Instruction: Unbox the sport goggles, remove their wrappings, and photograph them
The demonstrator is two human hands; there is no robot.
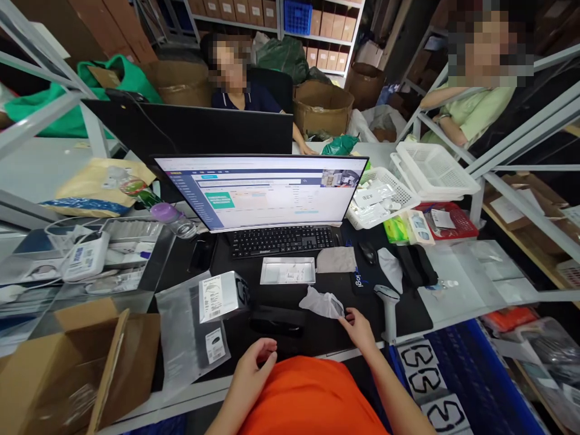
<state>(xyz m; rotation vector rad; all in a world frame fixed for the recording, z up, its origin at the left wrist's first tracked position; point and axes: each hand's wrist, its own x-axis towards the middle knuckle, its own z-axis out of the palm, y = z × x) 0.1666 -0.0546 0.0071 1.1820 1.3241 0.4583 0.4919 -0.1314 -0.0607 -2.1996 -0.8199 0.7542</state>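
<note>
My right hand [360, 329] reaches over the black desk mat [317, 329], and its fingertips pinch the edge of a small crumpled clear plastic bag [321, 302] with something dark inside. My left hand [254, 357] rests near the desk's front edge, fingers curled loosely, holding nothing I can see. A black flat case [276, 322] lies just beyond the left hand. A silver boxed item with a white label [222, 295] sits to the left on a clear bag [190, 338].
A monitor [263, 190] and keyboard [281, 240] stand ahead, with a small metal tray [287, 270] before them. A handheld scanner [388, 305], mouse [368, 252] and white baskets [430, 169] are at right. An open cardboard box [67, 362] is at left. Two people sit beyond the desk.
</note>
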